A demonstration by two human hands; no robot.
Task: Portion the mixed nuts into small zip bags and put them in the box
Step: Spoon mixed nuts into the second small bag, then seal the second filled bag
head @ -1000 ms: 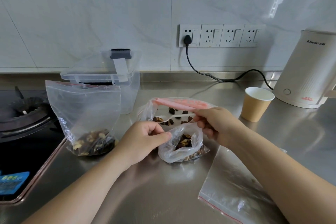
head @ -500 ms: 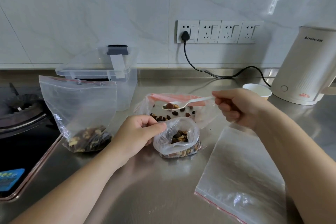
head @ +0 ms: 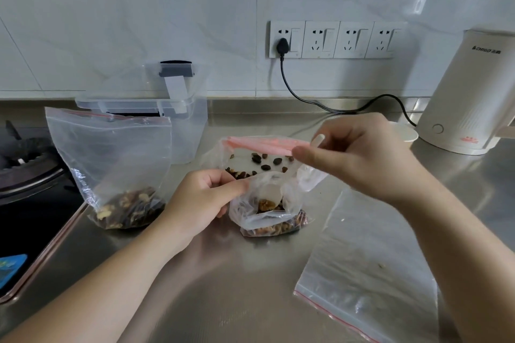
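Note:
A small zip bag (head: 271,214) with nuts stands open at the counter's middle. My left hand (head: 200,198) pinches its left rim. My right hand (head: 359,156) grips a white plastic spoon (head: 271,193) by the handle, with the bowl tipped down inside the small bag's mouth. Behind it lies a pink-topped bag (head: 259,153) with dark nuts. A larger zip bag of mixed nuts (head: 111,170) stands at the left. The clear plastic box (head: 192,131) with its lid raised stands behind that bag.
An empty flat zip bag (head: 370,267) lies at the right front. A paper cup (head: 405,135) and a white kettle (head: 471,97) stand at the back right, with a black cord (head: 306,100) along the wall. A gas stove (head: 25,170) borders the counter's left.
My right hand lifted the spoon with nuts out of the pink-topped bag, swung it over and lowered its bowl into the small bag. My left hand stayed on the rim.

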